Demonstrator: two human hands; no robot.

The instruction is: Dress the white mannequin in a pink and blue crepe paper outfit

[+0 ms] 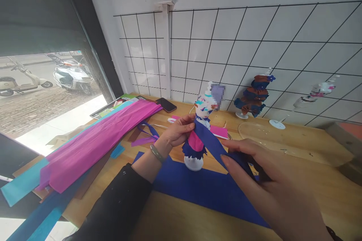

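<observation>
In the middle of the table stands a small decorated figure point(195, 141) on a white round base, dressed in pink and dark blue ruffled paper, with a speckled white top. My left hand point(181, 130) pinches the end of a dark blue paper strip point(210, 141) against the figure's upper part. The strip slants down to my right hand point(260, 180), whose thumb and fingers are closed on its other part. Beneath the figure lies a wide dark blue sheet point(198, 188). Part of the figure's top is blurred out.
Pink crepe paper point(98, 139) and blue strips are piled at the left. A phone point(166, 105) lies near the wall. Behind stand a brown-and-blue decorated figure point(253, 96) and a white one point(316, 94). A clear plastic piece point(260, 131) rests at the right, near a box point(345, 147).
</observation>
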